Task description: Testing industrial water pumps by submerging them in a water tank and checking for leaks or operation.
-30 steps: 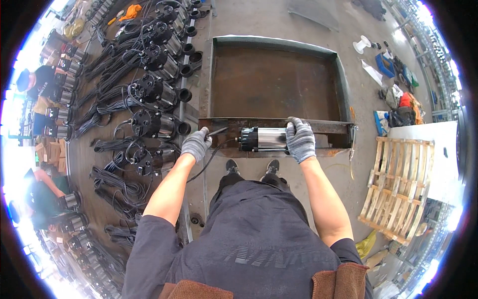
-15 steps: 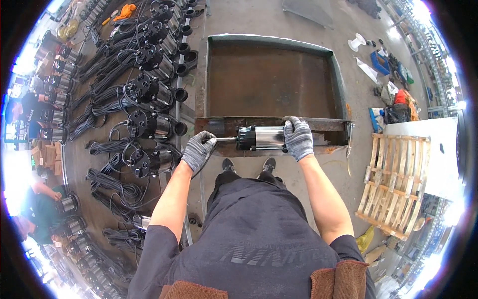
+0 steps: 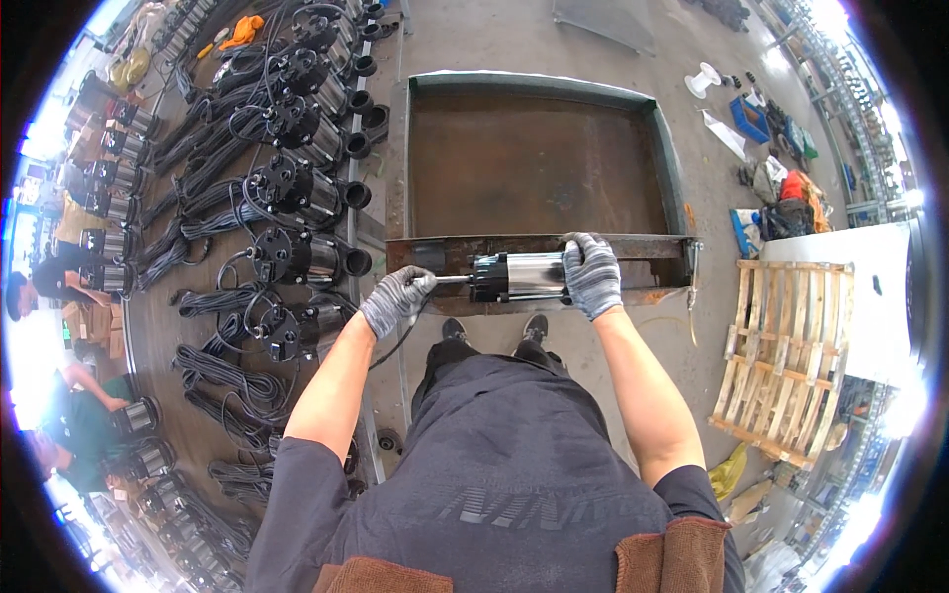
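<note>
A submersible pump (image 3: 534,274) with a shiny steel cylinder and a black left end lies level over the narrow front bay of a rusty steel tank. From its black end a thin metal rod (image 3: 454,280) sticks out to the left. My left hand (image 3: 400,296), in a grey striped glove, is closed round the rod's outer end. A black cable (image 3: 403,346) hangs in a curve below that hand. My right hand (image 3: 592,275), gloved the same way, grips the pump's right end, which it partly hides.
The steel tank (image 3: 534,168) stands ahead, its rim raised. Left of me, a long bench holds several similar pumps (image 3: 297,257) and coiled black cables (image 3: 232,376). A wooden pallet (image 3: 786,356) is at right, with a blue crate (image 3: 749,120) beyond. People work at far left.
My left hand has shifted slightly right, and the cable below it now hangs in a fuller curve. The pump and my right hand have hardly moved. A person at far left has leaned in.
</note>
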